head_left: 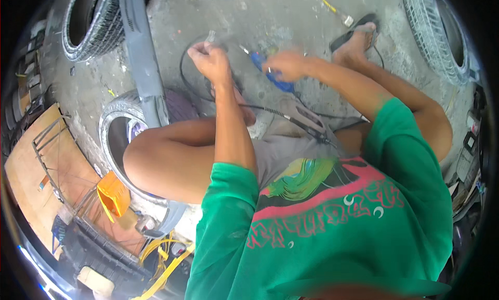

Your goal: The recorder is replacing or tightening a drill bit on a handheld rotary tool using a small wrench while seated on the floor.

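My left hand (209,61) is closed in a pinch, with a small, pale, clear-looking piece (211,36) at its fingertips. Beside that hand a thin black cord (182,69) curves in a loop down toward my foot. My right hand (288,66), smeared by motion, is closed around a blue corded hand tool (280,85). The tool's thin metal tip (244,49) points toward my left hand; its exact kind is unclear. Across my lap lies a black cable with a ribbed sleeve (275,112), running to a dark handle-like part (317,134).
Tyres stand at the upper left (99,30), upper right (436,35) and beside my left knee (112,126). A long grey strip (140,50) leans there. Lower left are a brown board (39,170), an orange container (114,196) and yellow straps (166,274). A yellow cord (326,1) lies ahead.
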A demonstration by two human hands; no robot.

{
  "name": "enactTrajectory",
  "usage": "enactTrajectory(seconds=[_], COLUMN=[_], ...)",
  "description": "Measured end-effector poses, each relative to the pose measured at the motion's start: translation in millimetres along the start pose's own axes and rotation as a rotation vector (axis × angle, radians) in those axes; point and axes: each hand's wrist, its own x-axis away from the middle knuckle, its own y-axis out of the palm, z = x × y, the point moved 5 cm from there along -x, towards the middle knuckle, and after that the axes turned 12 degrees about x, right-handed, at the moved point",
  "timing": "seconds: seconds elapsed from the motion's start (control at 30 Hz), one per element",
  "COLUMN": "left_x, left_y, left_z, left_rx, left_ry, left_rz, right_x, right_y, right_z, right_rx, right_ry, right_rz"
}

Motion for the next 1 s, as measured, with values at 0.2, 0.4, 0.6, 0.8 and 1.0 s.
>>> enactTrajectory(seconds=[0.2, 0.4, 0.6, 0.8, 1.0], left_x=[-33.5, -26.9, -29.5, -24.2, -2.3], left_y=[-22.4, -31.8, -64.4, -92.1, -86.2], left_z=[22.6, 68.1, 139.4, 178.3, 157.6], left_rx=[-0.013, 0.005, 0.096, 0.391, 0.476], left_ry=[0.114, 0.084, 0.285, 0.272, -0.054], left_rz=[0.105, 0.130, 0.201, 0.152, -0.262], right_x=[61.1, 78.6, 57.5, 38.5, 55.0], right_y=[-16.9, -23.8, -97.8, -249.3, -406.6], right_z=[-120.3, -150.3, -93.6, -127.6, -217.7], right_rx=[0.264, 0.147, -0.324, -0.202, 0.413], right_ry=[-0.541, -0.630, 0.131, 0.402, 0.088], right_rz=[-0.442, -0.548, 0.063, 0.678, 1.233])
